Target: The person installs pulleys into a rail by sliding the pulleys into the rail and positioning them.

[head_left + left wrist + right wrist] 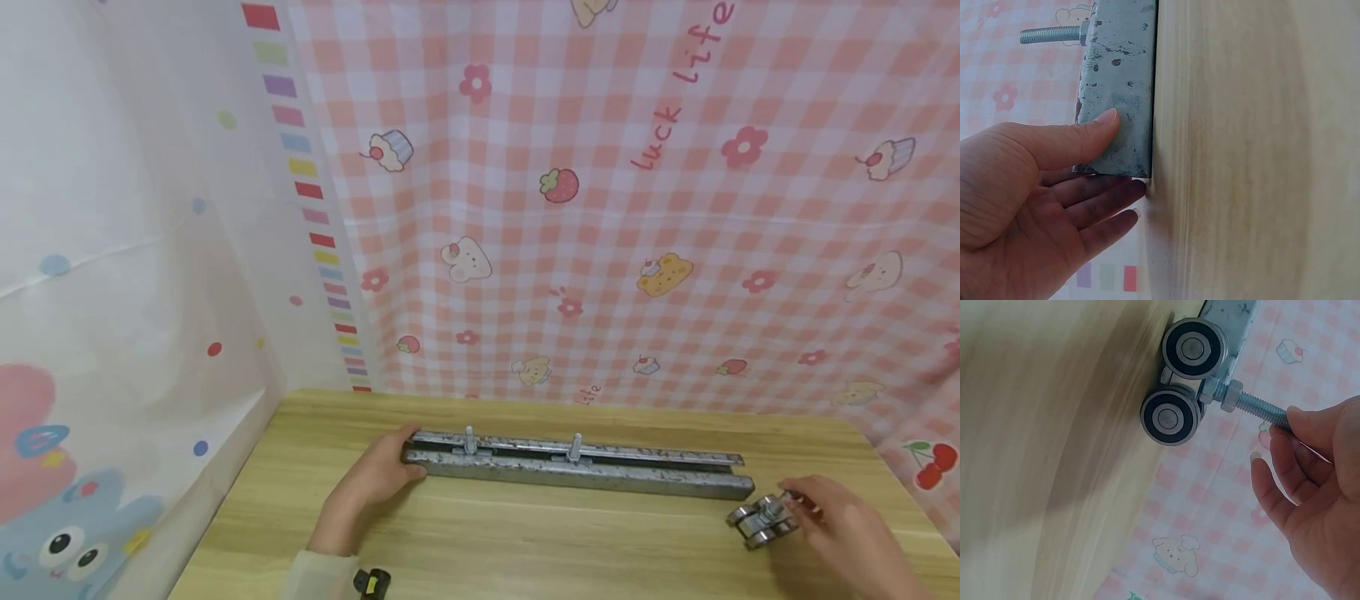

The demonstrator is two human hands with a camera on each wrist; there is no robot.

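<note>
A long metal channel rail (585, 471) lies across the wooden table, its slot facing up. Two threaded bolts, a left bolt (469, 440) and a right bolt (576, 447), stand up out of the slot. My left hand (375, 475) grips the rail's left end, thumb (1094, 134) on its near side wall. By the right end, my right hand (843, 525) pinches the threaded stem (1263, 407) of a roller trolley (762, 518). The trolley has several wheels (1194, 348) and nuts on its stem. It sits just off the rail's end; whether they touch I cannot tell.
A small black object with a yellow mark (372, 583) is by the left sleeve (321, 575). Behind the wooden table (525, 542) hangs a pink checked cloth (525, 233). A white printed cloth (150, 250) hangs on the left.
</note>
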